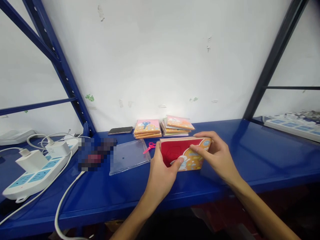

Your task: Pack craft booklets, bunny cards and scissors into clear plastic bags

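Both of my hands hold a red and orange booklet (172, 149) with a white cartoon figure on its cover, tilted up above the front part of the blue table. My left hand (162, 170) grips its left end, thumb on the front. The right hand (217, 155) clasps the right end, its thumb near the top of the cover and its fingers behind. Left of the booklet lie pink scissors (150, 147) on the edge of a clear plastic sleeve (130, 156). Behind stand two stacks of similar booklets, a left stack (147, 128) and a right stack (178, 123).
A black phone (120, 130) lies near the white wall. On the left, a white power strip (42, 173) holds plugged chargers, and a white cable (65, 193) runs to a pixelated dark object (97, 155). Blue posts (67, 76) rise at the left, dark ones (272, 63) at the right.
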A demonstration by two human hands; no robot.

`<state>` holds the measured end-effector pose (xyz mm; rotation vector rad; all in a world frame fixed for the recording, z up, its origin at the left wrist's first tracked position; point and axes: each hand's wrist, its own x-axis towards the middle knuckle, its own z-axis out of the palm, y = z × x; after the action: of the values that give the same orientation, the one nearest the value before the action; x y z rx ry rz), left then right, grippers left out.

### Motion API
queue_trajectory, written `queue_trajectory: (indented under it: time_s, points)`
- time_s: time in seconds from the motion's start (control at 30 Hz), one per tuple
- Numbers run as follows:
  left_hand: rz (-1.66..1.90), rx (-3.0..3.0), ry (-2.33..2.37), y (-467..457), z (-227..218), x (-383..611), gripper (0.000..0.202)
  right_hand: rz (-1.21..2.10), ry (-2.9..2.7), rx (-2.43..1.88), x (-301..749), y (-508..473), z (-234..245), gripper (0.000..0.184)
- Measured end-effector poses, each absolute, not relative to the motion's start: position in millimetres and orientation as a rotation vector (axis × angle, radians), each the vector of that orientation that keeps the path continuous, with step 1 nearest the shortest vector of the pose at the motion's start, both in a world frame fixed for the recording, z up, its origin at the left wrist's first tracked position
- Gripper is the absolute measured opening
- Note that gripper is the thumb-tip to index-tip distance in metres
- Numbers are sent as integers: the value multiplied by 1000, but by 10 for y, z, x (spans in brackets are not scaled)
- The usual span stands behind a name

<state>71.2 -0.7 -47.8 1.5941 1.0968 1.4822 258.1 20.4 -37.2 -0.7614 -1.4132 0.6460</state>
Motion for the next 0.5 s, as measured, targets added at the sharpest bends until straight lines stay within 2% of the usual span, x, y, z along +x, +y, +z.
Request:
queue_trajectory:
  time_s: [0.3, 0.43, 0.5]
  points:
    - [1522, 1543, 1015, -50, -415, 746, 38, 625, -1439, -828, 2619, 201, -327, 29]
    - [1695, 1428, 1063, -136, -155, 595, 37, 740, -1405, -721, 2662, 243, -164, 40]
    - [1849, 1373, 1098, -197, 25, 408, 41, 687, -1411, -768, 2624, 278, -80, 35]
